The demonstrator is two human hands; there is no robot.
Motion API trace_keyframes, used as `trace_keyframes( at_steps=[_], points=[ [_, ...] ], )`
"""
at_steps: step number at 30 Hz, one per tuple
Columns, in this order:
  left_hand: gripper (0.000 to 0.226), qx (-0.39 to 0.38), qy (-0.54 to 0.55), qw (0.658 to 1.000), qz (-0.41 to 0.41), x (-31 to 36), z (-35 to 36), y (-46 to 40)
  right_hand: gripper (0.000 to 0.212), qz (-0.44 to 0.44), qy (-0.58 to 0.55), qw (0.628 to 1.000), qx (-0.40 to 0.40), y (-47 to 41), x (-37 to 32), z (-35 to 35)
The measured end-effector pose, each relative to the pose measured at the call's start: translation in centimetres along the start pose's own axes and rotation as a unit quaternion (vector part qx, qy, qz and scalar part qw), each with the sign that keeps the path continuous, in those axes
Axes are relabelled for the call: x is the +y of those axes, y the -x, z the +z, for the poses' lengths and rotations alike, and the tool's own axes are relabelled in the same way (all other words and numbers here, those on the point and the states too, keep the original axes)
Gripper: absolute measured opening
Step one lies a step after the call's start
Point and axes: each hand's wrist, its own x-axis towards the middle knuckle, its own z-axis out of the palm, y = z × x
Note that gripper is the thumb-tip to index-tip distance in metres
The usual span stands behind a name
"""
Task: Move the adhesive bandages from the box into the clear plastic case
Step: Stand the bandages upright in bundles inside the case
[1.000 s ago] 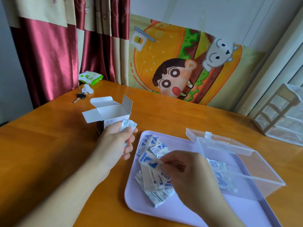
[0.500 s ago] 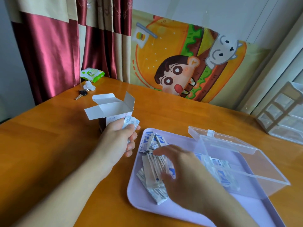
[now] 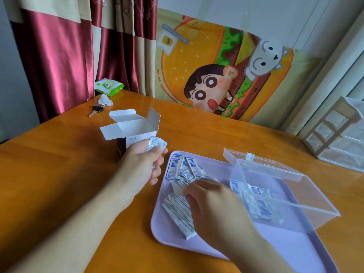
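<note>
Reaching down onto the lilac tray (image 3: 295,247), the right hand (image 3: 214,203) lies on top of the loose adhesive bandages (image 3: 183,168), its fingers curled over the near stack; whether they already pinch 1 is hidden by the knuckles, so the grip cannot be told. The clear plastic case (image 3: 307,196) sits open on the same tray, just to the right of that hand, with a few bandages already inside and its lid tipped back. The near stack's long axes run diagonally, from far-left to near-right, roughly toward the person. The right hand is plainly the nearer of the 2 to both pile and case, so a short sweep rightward probably suffices. The left hand (image 3: 141,164) grips a small bundle of bandages beside the opened box (image 3: 134,133), well left of the case.
</note>
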Motion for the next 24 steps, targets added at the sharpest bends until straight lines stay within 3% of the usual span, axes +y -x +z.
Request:
trace_keyframes(
  at_steps=[6,10,12,16,21,24],
  points=[
    [0.019,0.003,-0.009,1.000,0.002,-0.1,0.1,0.0,0.022,0.056,0.034,0.998,0.020,-0.1,0.5,0.3],
    [0.019,0.003,-0.004,1.000,0.003,-0.1,0.0,0.0,0.024,0.053,-0.032,0.997,0.042,1.7,-0.7,-0.8],
    [0.019,0.005,-0.002,1.000,0.004,-0.1,0.1,0.0,0.015,0.034,-0.058,0.998,0.013,3.1,-1.6,-1.1],
    [0.019,0.001,0.001,1.000,0.000,-0.1,0.2,-0.1,0.033,0.020,-0.028,0.996,-0.078,3.8,-2.1,-1.1],
    [0.019,0.001,-0.005,1.000,-0.001,-0.1,0.3,0.1,0.075,-0.060,-0.033,0.980,-0.188,2.2,-0.9,-3.1],
    [0.019,-0.001,-0.009,1.000,-0.003,-0.1,0.3,0.1,0.066,-0.105,-0.039,0.976,-0.185,1.5,-0.3,-2.6]
  ],
)
